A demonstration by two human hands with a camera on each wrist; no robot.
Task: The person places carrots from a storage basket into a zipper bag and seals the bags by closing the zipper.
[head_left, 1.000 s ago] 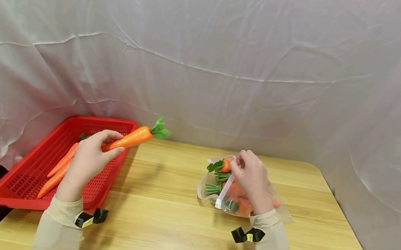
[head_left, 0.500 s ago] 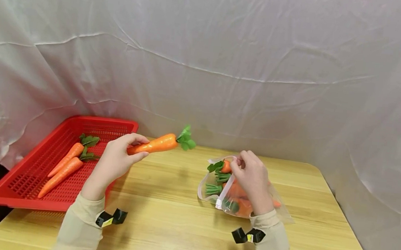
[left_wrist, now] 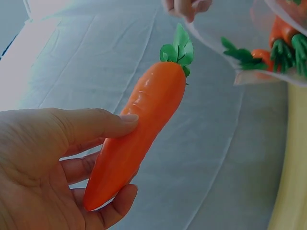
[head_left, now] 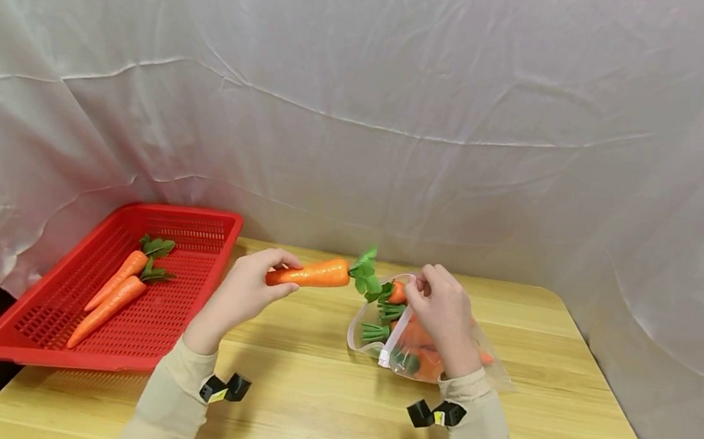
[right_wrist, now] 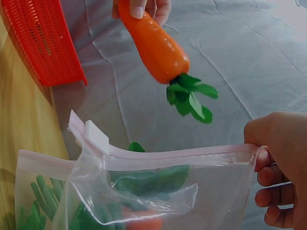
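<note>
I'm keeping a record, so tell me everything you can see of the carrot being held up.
The carrot is orange and glossy, looks like plastic, and tapers from a rounded top with green leaves to a narrow end. The left grip holds its narrower part in midair, leaves toward the bag but not touching it.

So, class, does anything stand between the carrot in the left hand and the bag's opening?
Nothing visible stands in the gap between the carrot and the bag. Just inside the opening, though, green tops may crowd the way in.
</note>
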